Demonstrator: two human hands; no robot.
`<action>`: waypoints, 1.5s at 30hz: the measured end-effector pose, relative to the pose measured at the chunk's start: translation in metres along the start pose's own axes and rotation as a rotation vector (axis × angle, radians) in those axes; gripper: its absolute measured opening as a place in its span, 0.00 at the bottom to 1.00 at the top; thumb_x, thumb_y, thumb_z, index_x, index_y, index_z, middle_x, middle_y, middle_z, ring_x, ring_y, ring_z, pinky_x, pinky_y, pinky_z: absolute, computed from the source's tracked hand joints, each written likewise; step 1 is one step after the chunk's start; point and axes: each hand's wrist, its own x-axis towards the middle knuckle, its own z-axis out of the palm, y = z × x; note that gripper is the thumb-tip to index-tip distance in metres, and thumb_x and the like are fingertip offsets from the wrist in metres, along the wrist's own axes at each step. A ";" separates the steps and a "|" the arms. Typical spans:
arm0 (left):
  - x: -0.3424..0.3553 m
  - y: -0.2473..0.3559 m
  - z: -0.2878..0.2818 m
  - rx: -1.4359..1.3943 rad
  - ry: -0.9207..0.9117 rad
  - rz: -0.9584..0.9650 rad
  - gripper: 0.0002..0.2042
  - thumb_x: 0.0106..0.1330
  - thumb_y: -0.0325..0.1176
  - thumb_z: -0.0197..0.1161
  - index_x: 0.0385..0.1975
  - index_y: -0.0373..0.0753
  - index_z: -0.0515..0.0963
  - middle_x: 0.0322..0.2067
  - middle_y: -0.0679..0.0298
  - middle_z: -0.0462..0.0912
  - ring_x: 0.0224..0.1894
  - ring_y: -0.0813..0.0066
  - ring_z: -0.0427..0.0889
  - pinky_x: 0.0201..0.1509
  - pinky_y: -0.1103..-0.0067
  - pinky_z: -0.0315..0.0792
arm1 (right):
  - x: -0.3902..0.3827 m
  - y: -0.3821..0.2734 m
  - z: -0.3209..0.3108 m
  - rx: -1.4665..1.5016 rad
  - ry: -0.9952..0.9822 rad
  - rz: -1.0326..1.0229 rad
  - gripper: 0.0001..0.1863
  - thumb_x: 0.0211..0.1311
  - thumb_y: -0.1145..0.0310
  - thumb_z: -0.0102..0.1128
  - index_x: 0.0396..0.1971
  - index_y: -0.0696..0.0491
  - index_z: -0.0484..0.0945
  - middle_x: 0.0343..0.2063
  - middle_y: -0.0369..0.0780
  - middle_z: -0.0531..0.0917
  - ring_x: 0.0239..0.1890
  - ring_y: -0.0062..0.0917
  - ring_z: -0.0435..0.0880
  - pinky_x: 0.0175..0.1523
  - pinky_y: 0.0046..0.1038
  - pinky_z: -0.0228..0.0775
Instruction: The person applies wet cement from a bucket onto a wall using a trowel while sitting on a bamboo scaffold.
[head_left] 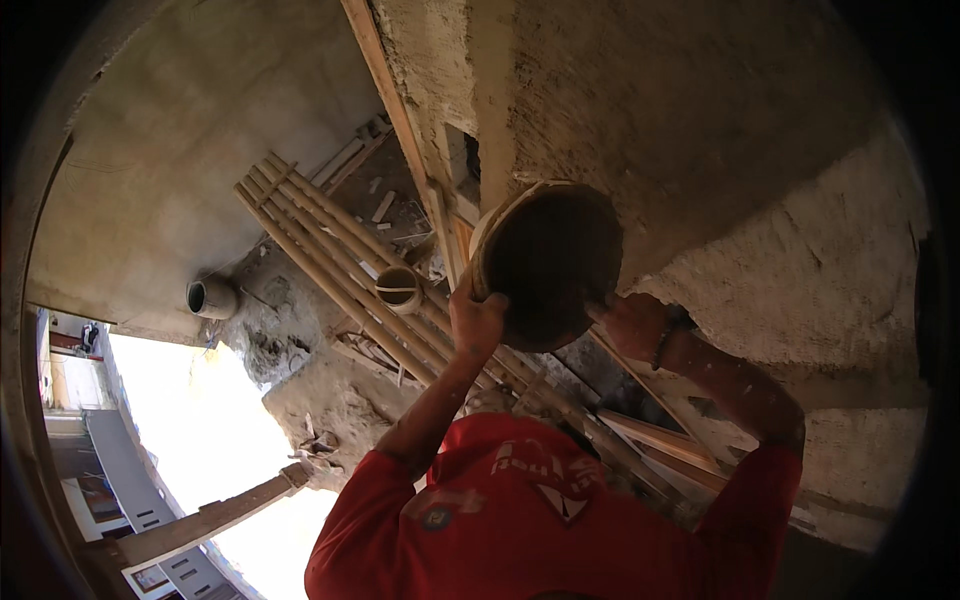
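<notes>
A round, mortar-smeared bucket point(478, 238) is held up near the wall, tilted so its dark inside faces me. My left hand point(478, 322) grips its left rim, thumb over the edge. At the lower right rim, my right hand point(635, 325) is closed, its fingertips by the bucket's edge. A dark end shows beside the right wrist, perhaps a tool's handle; what this hand holds is mostly hidden. Shadow hides the bucket's contents. The wall point(700, 130) behind has damp, dark plaster above a lighter rough patch.
Bamboo poles point(330, 270) form a platform below, with a small bucket point(398, 290) on it. Another bucket point(212, 298) lies by the left wall. A wooden post point(385, 80) rises beside the plastered column. Planks point(665, 440) lie at lower right; a bright opening is at lower left.
</notes>
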 end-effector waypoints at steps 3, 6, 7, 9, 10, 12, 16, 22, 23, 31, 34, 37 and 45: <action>-0.002 0.000 0.000 0.004 0.004 -0.005 0.28 0.48 0.22 0.57 0.55 0.29 0.74 0.43 0.54 0.84 0.45 0.66 0.83 0.54 0.74 0.74 | 0.010 0.002 -0.014 -0.018 0.127 0.053 0.25 0.58 0.70 0.54 0.58 0.56 0.73 0.31 0.46 0.81 0.29 0.34 0.85 0.35 0.32 0.80; -0.003 0.006 0.004 0.024 -0.017 -0.014 0.28 0.48 0.23 0.57 0.55 0.29 0.73 0.44 0.55 0.83 0.46 0.66 0.82 0.55 0.74 0.74 | 0.021 0.006 -0.006 -0.025 0.217 0.112 0.27 0.58 0.70 0.55 0.59 0.59 0.71 0.30 0.46 0.82 0.30 0.34 0.85 0.35 0.32 0.80; -0.004 0.006 0.006 0.024 -0.010 0.005 0.28 0.49 0.23 0.57 0.55 0.29 0.74 0.43 0.53 0.84 0.46 0.65 0.83 0.54 0.74 0.74 | 0.021 0.001 0.005 -0.028 0.199 0.074 0.27 0.58 0.70 0.55 0.59 0.60 0.71 0.30 0.46 0.82 0.29 0.33 0.85 0.34 0.31 0.80; -0.003 0.004 0.007 0.016 0.003 0.026 0.27 0.49 0.23 0.57 0.55 0.29 0.74 0.43 0.52 0.84 0.46 0.64 0.83 0.54 0.73 0.73 | 0.015 -0.007 0.015 -0.004 0.135 0.022 0.28 0.57 0.70 0.55 0.60 0.61 0.70 0.30 0.46 0.81 0.28 0.33 0.85 0.32 0.32 0.79; -0.002 0.002 0.007 0.008 0.008 0.029 0.27 0.49 0.23 0.57 0.55 0.29 0.74 0.43 0.52 0.84 0.46 0.64 0.83 0.55 0.73 0.73 | 0.010 -0.010 0.015 0.023 0.089 0.010 0.29 0.57 0.69 0.56 0.60 0.61 0.70 0.31 0.46 0.81 0.27 0.34 0.84 0.32 0.32 0.79; -0.001 0.001 0.008 0.010 0.020 0.030 0.27 0.49 0.23 0.58 0.55 0.29 0.74 0.43 0.51 0.84 0.46 0.63 0.83 0.55 0.73 0.73 | 0.007 -0.012 0.005 0.014 0.079 0.035 0.28 0.56 0.69 0.56 0.59 0.61 0.70 0.31 0.45 0.81 0.27 0.33 0.84 0.31 0.32 0.79; -0.005 0.003 0.013 0.039 0.029 0.020 0.27 0.49 0.23 0.58 0.55 0.29 0.74 0.43 0.50 0.83 0.48 0.61 0.83 0.57 0.72 0.72 | 0.026 -0.008 -0.015 -0.054 0.175 0.198 0.25 0.56 0.70 0.56 0.55 0.62 0.74 0.29 0.44 0.82 0.28 0.32 0.85 0.30 0.30 0.80; -0.006 -0.002 0.024 0.075 0.072 0.123 0.27 0.48 0.24 0.57 0.54 0.29 0.74 0.44 0.49 0.82 0.50 0.56 0.81 0.58 0.71 0.71 | 0.022 -0.030 0.011 -0.020 -0.069 0.034 0.21 0.55 0.69 0.57 0.51 0.58 0.78 0.31 0.46 0.83 0.33 0.32 0.85 0.35 0.34 0.81; -0.005 -0.003 0.024 0.078 0.076 0.115 0.27 0.48 0.24 0.57 0.54 0.29 0.74 0.44 0.48 0.82 0.50 0.56 0.81 0.58 0.70 0.71 | 0.021 -0.033 0.000 0.009 -0.111 0.065 0.21 0.55 0.69 0.57 0.50 0.57 0.79 0.31 0.46 0.83 0.35 0.32 0.85 0.36 0.35 0.81; -0.009 0.018 0.039 0.114 0.024 0.072 0.27 0.49 0.23 0.57 0.54 0.28 0.73 0.44 0.49 0.82 0.49 0.57 0.82 0.56 0.71 0.72 | 0.038 -0.018 -0.028 -0.416 0.077 0.190 0.25 0.58 0.65 0.57 0.55 0.60 0.76 0.35 0.43 0.83 0.37 0.33 0.83 0.30 0.36 0.77; -0.009 0.018 0.036 0.007 0.063 0.082 0.27 0.49 0.23 0.56 0.54 0.27 0.73 0.45 0.49 0.82 0.48 0.57 0.82 0.57 0.71 0.72 | 0.042 -0.017 0.008 -0.382 0.010 0.173 0.25 0.58 0.64 0.57 0.55 0.61 0.76 0.36 0.42 0.84 0.37 0.33 0.84 0.30 0.38 0.77; -0.010 0.010 0.033 -0.050 0.074 0.058 0.27 0.50 0.22 0.57 0.56 0.26 0.72 0.48 0.46 0.81 0.51 0.56 0.81 0.59 0.70 0.71 | 0.029 -0.026 0.017 -0.179 -0.102 0.158 0.23 0.55 0.68 0.58 0.51 0.62 0.78 0.34 0.43 0.85 0.35 0.34 0.85 0.35 0.37 0.78; -0.016 -0.015 0.027 0.107 0.033 0.156 0.31 0.51 0.23 0.59 0.61 0.26 0.69 0.66 0.37 0.64 0.68 0.48 0.67 0.69 0.67 0.63 | 0.004 0.001 -0.054 0.099 0.071 0.221 0.19 0.54 0.70 0.58 0.47 0.60 0.78 0.32 0.46 0.82 0.35 0.38 0.84 0.40 0.39 0.77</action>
